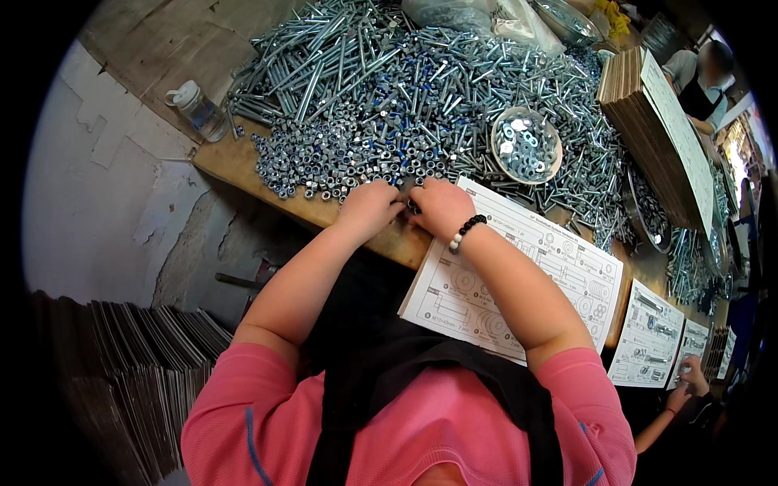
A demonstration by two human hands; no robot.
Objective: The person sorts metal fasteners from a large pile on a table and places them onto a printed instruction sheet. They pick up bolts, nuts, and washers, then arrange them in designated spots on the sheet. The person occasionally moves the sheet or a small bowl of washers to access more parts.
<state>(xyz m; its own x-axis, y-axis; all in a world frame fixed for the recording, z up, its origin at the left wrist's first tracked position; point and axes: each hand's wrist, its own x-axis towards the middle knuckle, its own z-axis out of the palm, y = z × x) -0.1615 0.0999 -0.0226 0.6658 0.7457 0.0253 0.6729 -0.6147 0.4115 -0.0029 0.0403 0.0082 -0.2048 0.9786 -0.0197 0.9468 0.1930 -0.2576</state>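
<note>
nuts in the head view lie loose just beyond your fingers and to their left, banked along the near edge of the worktop. your left hand is nearer the bulk than your right hand. both sets of fingers are curled, tips close together; whether clamped on a nut, i cannot tell.

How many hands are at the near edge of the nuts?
2: the left hand and, just to its right, the right hand, both at the nuts. No other hand shows there.

Tan table, nuts, bolts, clear bottle
</note>
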